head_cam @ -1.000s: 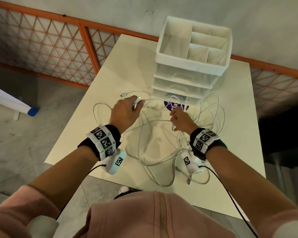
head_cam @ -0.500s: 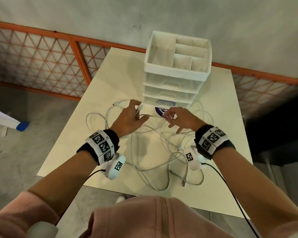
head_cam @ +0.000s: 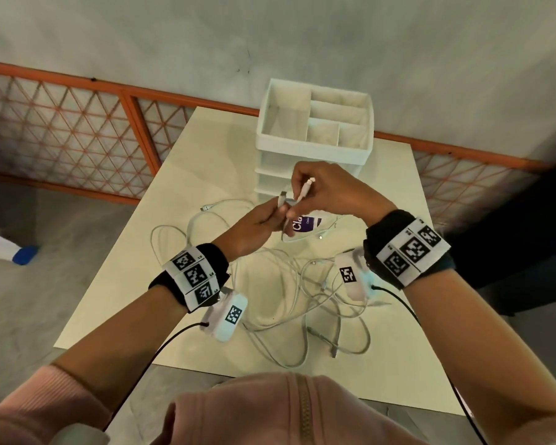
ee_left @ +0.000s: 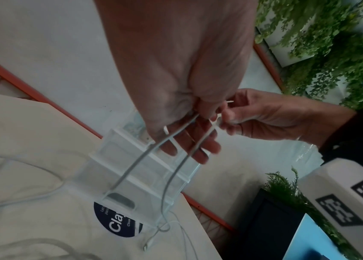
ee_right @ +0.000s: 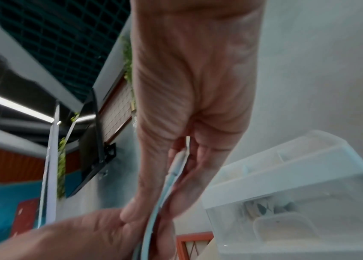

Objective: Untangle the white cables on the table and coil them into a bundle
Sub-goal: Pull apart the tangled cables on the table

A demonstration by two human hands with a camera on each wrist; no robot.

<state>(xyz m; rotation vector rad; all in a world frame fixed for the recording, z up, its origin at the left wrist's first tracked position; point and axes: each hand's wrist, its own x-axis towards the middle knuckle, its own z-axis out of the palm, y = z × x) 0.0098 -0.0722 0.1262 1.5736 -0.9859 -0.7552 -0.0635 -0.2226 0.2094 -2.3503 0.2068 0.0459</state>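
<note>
1. Left hand (head_cam: 257, 224): raised above the table, fingers curled round one white cable end (head_cam: 281, 200), connector pointing up.
2. Right hand (head_cam: 329, 187): raised just beside the left, fingertips pinching a second cable end (head_cam: 304, 191).
3. White cables (head_cam: 289, 284): tangled loops spread over the middle of the table (head_cam: 135, 284) and toward its near edge; two strands rise to the hands.
4. White drawer organiser (head_cam: 315, 146): stands at the far edge, top compartments open.
5. Round dark sticker (head_cam: 304, 224): lies flat just in front of the organiser.
</note>
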